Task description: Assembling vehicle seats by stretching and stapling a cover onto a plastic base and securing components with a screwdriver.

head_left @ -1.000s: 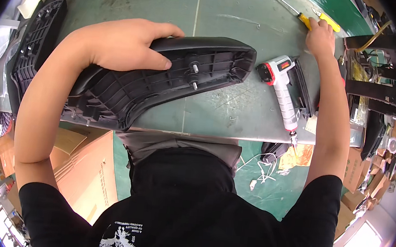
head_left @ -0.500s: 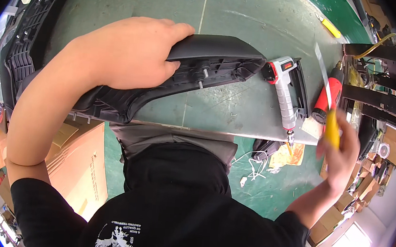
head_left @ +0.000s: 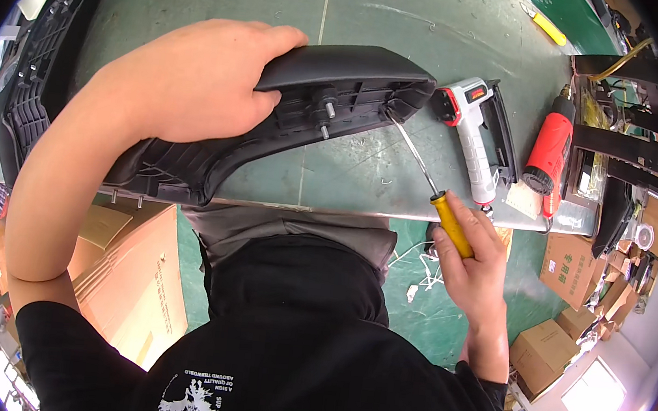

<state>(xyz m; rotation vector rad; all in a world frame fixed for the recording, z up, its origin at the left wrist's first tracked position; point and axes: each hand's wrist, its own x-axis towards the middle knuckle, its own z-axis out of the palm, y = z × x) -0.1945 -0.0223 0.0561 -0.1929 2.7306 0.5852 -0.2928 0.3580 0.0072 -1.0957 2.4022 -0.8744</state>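
Single head-worn fisheye view, looking steeply down over the person's chest onto the workbench (head_left: pixel 347 183) edge. Close range; bench and floor bend toward the dark circular rim.

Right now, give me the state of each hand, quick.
Left hand: closed over the black plastic panel, holding it on the table.
Right hand: closed around the yellow-handled screwdriver.
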